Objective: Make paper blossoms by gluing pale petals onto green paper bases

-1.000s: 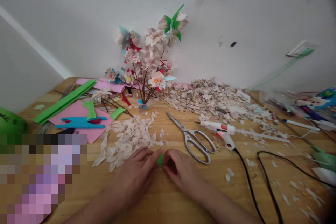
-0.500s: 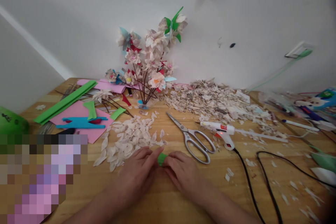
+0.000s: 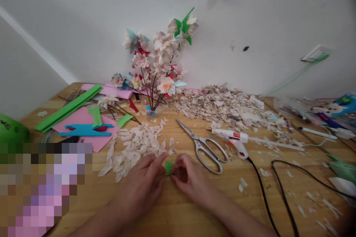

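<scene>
Between my two hands is a small piece of green paper, low over the near middle of the wooden table. My left hand has its fingers bent around the left side of the paper, its forefinger reaching past it. At the paper's right edge, my right hand pinches with thumb and fingertips. A loose pile of pale petals lies just beyond my left hand. Silver scissors rest partly spread beyond my right hand, blades pointing away. To their right lies a white glue gun with a small red light on.
Flower stems with pale blooms stand at the back. A heap of dry petals spreads along the wall. Pink paper, folded green strips and blue paper lie left. A black cord runs along the right.
My right hand's fingers have curled into a rounder pinch, opening a gap below the thumb. The green paper has shifted slightly left and shows more of its face.
</scene>
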Tool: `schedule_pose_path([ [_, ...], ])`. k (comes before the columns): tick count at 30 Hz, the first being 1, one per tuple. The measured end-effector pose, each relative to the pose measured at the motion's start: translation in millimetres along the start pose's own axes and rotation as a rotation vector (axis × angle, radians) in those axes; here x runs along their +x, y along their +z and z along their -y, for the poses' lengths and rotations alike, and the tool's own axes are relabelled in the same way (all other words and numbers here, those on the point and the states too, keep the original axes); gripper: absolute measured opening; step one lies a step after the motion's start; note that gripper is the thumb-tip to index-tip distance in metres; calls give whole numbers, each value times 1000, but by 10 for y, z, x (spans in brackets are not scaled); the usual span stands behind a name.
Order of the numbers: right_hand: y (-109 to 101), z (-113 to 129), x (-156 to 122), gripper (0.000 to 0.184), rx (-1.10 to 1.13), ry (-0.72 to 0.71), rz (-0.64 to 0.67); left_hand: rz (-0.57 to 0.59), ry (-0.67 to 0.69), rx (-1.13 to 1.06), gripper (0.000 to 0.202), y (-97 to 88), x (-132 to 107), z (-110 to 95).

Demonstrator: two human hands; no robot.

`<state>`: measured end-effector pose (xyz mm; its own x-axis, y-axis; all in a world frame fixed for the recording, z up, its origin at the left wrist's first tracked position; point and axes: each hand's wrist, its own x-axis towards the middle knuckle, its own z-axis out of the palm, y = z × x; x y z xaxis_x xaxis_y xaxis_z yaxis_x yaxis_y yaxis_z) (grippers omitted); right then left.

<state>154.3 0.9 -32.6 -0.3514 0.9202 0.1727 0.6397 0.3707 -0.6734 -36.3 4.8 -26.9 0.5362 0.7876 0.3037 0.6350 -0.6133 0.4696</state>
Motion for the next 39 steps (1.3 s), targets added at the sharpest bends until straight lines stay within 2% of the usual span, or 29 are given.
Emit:
schedule_pose_path([
  [5,6,66,41,30,54,90,16,-53,104,202,62,-13,-35,-5],
  [9,13,80,40,37,74,131,16,14,199,248,60,-13,-72,-21],
  [14,-28,128,85,37,75,183,21,79,201,233,61,1,-80,-19],
  [21,-36,161,152,39,61,239,51,64,197,276,62,6,-76,-2],
  [34,2,111,116,42,55,194,13,74,159,196,60,15,-30,-2],
  [37,-14,73,61,41,58,128,-3,88,140,206,62,19,-27,-6],
  [39,-33,54,12,37,-6,31,-13,101,138,219,63,20,-30,-8],
])
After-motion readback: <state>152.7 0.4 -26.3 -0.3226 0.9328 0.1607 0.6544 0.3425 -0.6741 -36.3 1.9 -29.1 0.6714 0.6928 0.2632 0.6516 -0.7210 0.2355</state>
